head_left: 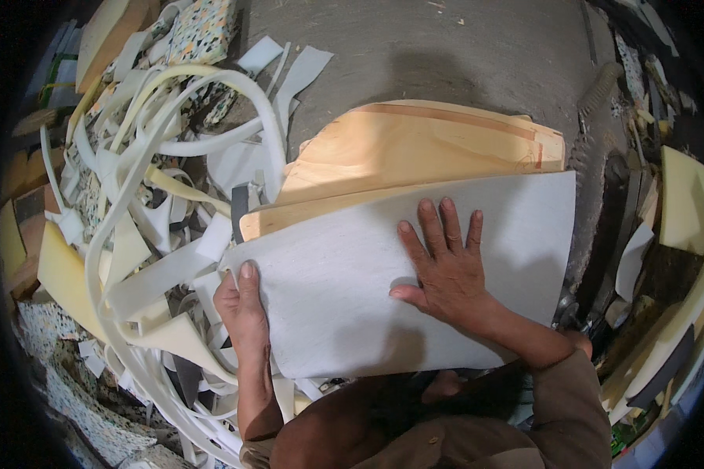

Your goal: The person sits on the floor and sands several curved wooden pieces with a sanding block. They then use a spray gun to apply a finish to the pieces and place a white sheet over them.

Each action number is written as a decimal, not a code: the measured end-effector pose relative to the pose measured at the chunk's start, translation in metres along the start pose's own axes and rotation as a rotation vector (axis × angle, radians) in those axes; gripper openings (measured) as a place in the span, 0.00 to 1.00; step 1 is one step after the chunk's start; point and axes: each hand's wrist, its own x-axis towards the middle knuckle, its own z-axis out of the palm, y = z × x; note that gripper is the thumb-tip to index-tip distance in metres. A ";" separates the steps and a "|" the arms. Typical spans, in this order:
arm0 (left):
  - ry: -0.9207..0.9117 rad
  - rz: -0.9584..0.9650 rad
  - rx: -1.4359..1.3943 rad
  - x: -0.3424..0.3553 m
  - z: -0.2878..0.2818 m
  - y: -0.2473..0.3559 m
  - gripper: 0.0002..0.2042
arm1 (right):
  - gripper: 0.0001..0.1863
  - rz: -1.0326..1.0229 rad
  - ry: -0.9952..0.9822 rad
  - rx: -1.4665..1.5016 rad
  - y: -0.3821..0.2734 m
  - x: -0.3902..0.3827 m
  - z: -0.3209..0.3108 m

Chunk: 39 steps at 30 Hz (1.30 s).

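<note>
A light grey foam sheet (pixel 328 305) lies tilted across my lap, its far edge resting over a shaped plywood board (pixel 422 141). My left hand (pixel 244 309) grips the sheet's left edge, thumb on top and fingers curled at the side and underneath. Flat on the sheet's right half rests my right hand (pixel 444 266), fingers spread. The plywood has a curved far edge, and a second wooden layer shows just beyond the sheet. At the board's left end is a dark grey piece (pixel 239 215).
Tangled white foam strips and offcuts (pixel 145 211) heap up on the left. Speckled foam blocks (pixel 203 31) stand at the far left. Yellow foam pieces (pixel 687 199) line the right side, near a dark metal bar (pixel 602 227). The grey floor (pixel 508 47) stretches beyond the board.
</note>
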 end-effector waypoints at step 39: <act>0.093 0.025 -0.171 0.013 0.002 -0.029 0.11 | 0.10 -0.333 -0.227 0.963 -0.077 0.210 -0.008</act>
